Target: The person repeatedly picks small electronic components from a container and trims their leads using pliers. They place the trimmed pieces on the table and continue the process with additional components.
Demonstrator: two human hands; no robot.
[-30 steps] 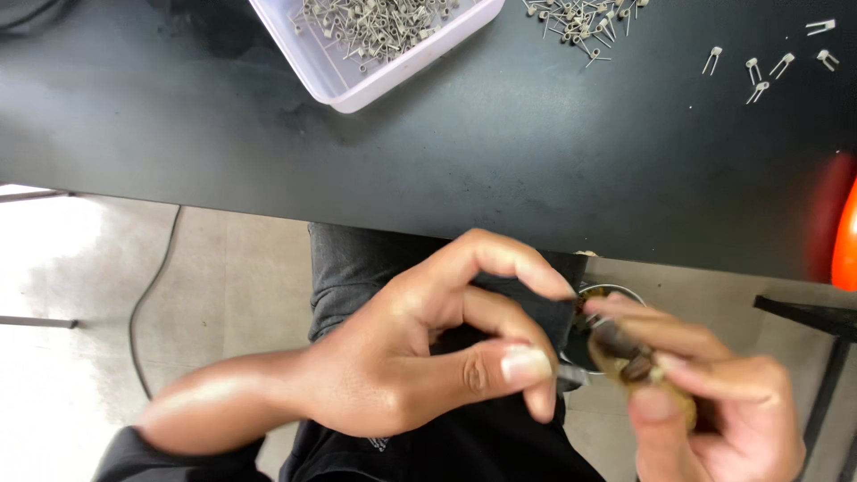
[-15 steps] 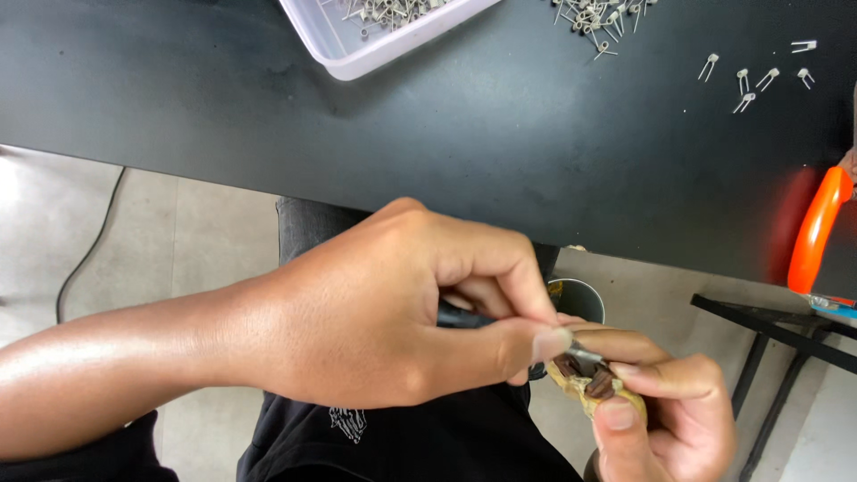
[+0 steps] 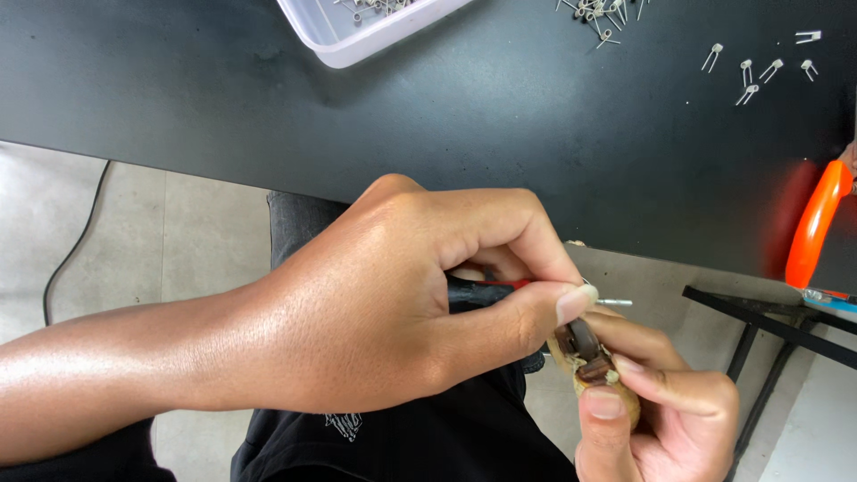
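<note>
You are holding a small tan, cylinder-like part with dark brown windings (image 3: 596, 370) low at the right of the view, over your lap and below the near edge of the black tabletop (image 3: 268, 107). Your right hand (image 3: 665, 419) is gripping it from beneath, the thumb pressing on its near end and the fingers wrapping its far side. Its long axis is running from lower right to upper left, so the wound end is pointing toward your left hand.

Your left hand (image 3: 384, 303) is lying just to the left of the part and above it, reaching in across your body. Its fingers are clenching a slim tool with a black-and-red grip (image 3: 486, 290) and a thin metal tip (image 3: 614, 303). The tip is projecting rightward, just above the wound end; whether it is touching the part cannot be told, because your left thumb is covering the junction. The left hand is therefore the nearer one to the working end, while the right hand is acting as the support.

Farther out, a white plastic tray (image 3: 357, 40) holding small metal pieces is sitting at the tabletop's far edge. Loose small metal pins (image 3: 759, 70) are lying scattered to the upper right. An orange handle (image 3: 817, 223) is resting at the right edge of the table.
</note>
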